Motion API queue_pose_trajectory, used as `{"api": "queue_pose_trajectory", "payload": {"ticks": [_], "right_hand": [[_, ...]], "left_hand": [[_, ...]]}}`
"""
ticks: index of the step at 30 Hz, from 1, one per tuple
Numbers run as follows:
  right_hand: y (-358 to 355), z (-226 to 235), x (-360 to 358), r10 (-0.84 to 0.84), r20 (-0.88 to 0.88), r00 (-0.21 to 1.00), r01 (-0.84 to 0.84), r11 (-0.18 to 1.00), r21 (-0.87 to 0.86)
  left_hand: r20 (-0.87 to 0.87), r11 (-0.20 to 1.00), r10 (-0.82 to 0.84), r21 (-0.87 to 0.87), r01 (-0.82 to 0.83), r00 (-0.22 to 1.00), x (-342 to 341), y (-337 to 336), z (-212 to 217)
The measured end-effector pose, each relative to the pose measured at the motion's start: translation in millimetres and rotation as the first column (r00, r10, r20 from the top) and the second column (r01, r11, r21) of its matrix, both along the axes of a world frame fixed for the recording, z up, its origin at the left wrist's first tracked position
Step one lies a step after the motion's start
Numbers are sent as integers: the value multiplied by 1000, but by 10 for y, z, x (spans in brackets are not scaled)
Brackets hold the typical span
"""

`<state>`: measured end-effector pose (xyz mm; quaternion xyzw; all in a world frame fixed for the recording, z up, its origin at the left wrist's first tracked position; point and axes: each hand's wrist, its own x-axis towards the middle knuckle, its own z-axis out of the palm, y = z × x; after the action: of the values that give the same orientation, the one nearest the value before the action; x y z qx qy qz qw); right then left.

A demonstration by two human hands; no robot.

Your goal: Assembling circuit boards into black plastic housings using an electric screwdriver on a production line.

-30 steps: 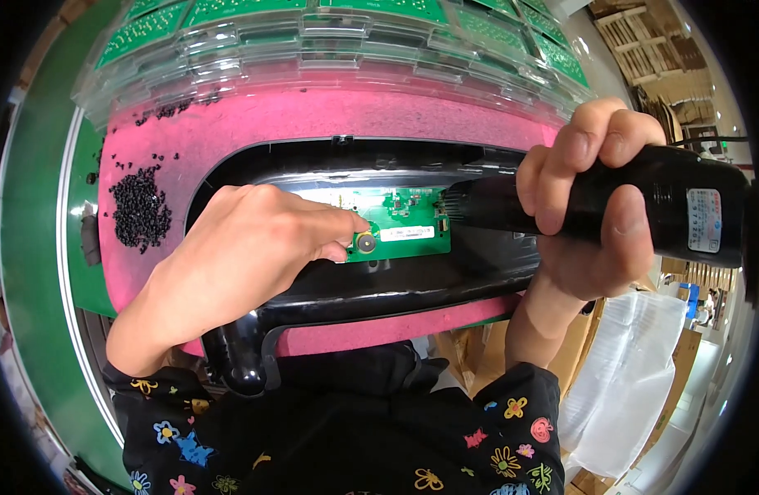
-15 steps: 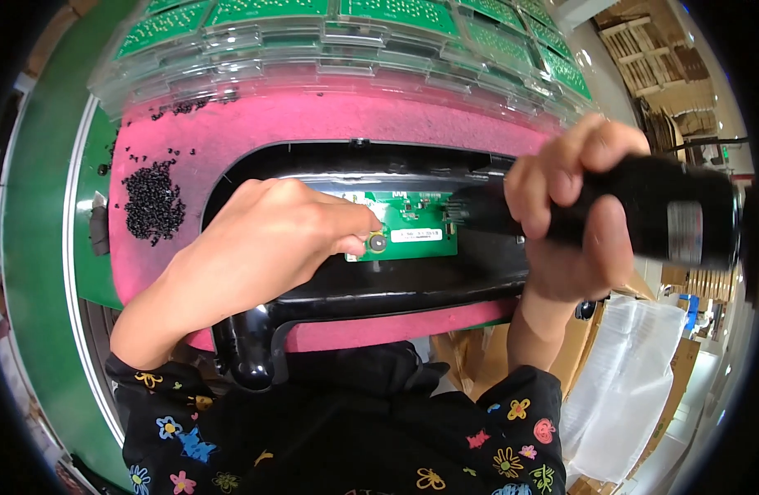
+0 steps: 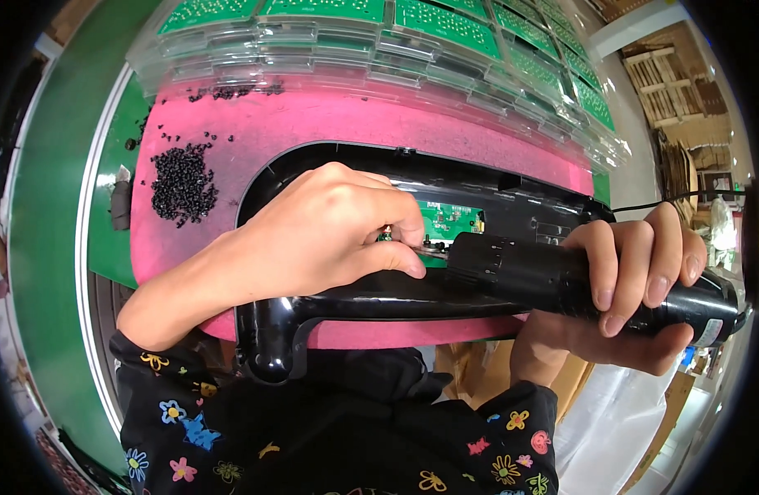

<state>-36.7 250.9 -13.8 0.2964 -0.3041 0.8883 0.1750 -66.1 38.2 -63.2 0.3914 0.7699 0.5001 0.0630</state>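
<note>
My right hand (image 3: 635, 272) is wrapped around a black electric screwdriver (image 3: 519, 268), which lies nearly level with its bit end toward the left. The thumb and fingers of my left hand (image 3: 346, 231) are pinched together right at the screwdriver's tip; whatever they hold is hidden. Behind and below them is a green circuit board (image 3: 449, 219), partly covered by my left hand and the tool. It sits inside a long black plastic housing (image 3: 371, 309), whose curved end lies at the left.
Under the housing spreads a pink mat (image 3: 313, 111). A heap of small black screws (image 3: 181, 186) lies on its left side. Stacked clear trays (image 3: 346, 58) of green boards stand at the back. A black cord (image 3: 676, 198) runs at the right, above translucent sheeting (image 3: 606, 429).
My right hand has swung the screwdriver down and leftward, its tip now meeting my left fingers. My left hand has shifted right over the board. The whole view has shifted slightly.
</note>
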Motion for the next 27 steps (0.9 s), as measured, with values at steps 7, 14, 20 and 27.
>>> {"api": "queue_pose_trajectory", "payload": {"ticks": [7,14,20,27], "right_hand": [[-74,-51,-20,-32,19,999,32,999,5],[-38,-128,-33,45,42,998,-51,984,168],[7,-104,-7,10,0,1000,-10,987,161],[59,-147,-43,-25,-52,998,47,872,488]], "left_hand": [[-25,997,71,7,-70,997,-18,12,33],[-252,997,72,-18,-79,965,-45,-18,-7],[-409,971,101,-159,-180,907,-21,-90,73],[-464,907,417,159,-389,782,-184,-150,96]]}}
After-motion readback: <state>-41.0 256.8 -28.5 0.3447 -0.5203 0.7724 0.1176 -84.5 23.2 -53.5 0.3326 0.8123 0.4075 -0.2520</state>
